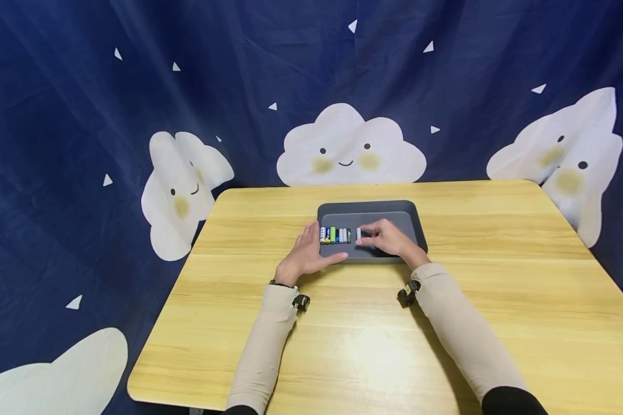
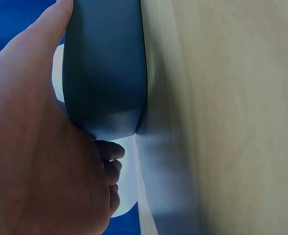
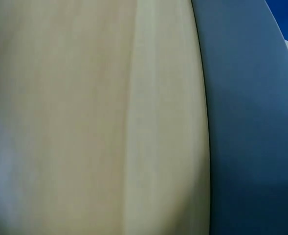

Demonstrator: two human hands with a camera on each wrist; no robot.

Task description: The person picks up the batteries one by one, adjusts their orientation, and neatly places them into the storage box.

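A shallow dark grey tray (image 1: 417,222) lies on the table, with several batteries (image 1: 333,234) side by side in a row at its left end. Their wraps are white, black and yellow, green, blue and grey. My left hand (image 1: 307,253) rests against the tray's left side, fingers extended along it and thumb stretched over the near rim. In the left wrist view, the left palm (image 2: 41,127) is beside the tray's outer wall (image 2: 107,63). Over the tray my right hand (image 1: 389,237) pinches a whitish battery (image 1: 359,234) between thumb and fingers, just right of the row.
The wooden table (image 1: 353,334) extends around the tray on every side. Behind it hangs a dark blue curtain (image 1: 249,75) with smiling white clouds (image 1: 348,135). In the right wrist view the tray's outer wall (image 3: 251,117) stands beside the wood; the right hand is out of that view.
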